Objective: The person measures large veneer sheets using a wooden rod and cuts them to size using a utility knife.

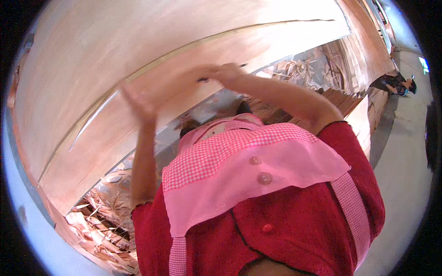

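A large pale wood sheet [193,37] fills the upper view, with a long lighter strip and split running along it. My left hand [140,103], blurred, is over the lower band of the sheet, fingers extended and apart. My right hand [228,73] is closed on a thin dark object [202,79] farther right, over the same band; the object is too small and blurred to identify.
Broken veneer scraps [99,211] lie below the sheet's edge, with stacked wood pieces [334,101] to the right. A grey floor [405,138] runs along the far right, where another person [400,85] crouches or sits.
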`<state>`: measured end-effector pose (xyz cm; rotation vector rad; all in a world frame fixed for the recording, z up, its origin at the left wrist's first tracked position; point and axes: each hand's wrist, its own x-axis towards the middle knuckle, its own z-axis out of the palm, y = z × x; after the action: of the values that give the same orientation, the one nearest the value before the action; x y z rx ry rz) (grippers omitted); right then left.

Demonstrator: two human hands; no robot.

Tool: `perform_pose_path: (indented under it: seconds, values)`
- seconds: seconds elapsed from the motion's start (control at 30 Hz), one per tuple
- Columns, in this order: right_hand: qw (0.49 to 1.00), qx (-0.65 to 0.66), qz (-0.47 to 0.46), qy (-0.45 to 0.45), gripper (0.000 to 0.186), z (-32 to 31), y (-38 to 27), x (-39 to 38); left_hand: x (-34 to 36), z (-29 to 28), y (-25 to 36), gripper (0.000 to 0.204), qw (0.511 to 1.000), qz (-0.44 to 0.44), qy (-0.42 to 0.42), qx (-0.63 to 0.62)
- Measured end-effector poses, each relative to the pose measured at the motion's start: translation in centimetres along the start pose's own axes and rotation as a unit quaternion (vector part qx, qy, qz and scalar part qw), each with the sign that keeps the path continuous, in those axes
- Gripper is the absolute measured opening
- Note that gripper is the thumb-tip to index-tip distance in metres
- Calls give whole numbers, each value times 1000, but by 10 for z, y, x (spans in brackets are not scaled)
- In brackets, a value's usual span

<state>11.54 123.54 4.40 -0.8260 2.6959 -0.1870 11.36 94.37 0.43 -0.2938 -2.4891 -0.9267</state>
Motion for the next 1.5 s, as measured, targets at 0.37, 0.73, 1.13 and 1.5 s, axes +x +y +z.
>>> perform_pose_path:
  seconds: [0.37,0.73,1.13,1.5]
  values:
    - [987,-71,105,-97,46,-73,243,-128,22,100,97,59,963,-65,-39,257]
    - [984,129,120,-9,42,-60,313,-140,66,302,307,66,981,7,-70,182]
    - [985,104,128,-54,38,-113,526,-265,89,367,386,64,996,43,-33,75]
    - [998,39,-36,34,34,-118,666,-322,130,523,530,59,965,-108,-25,239]
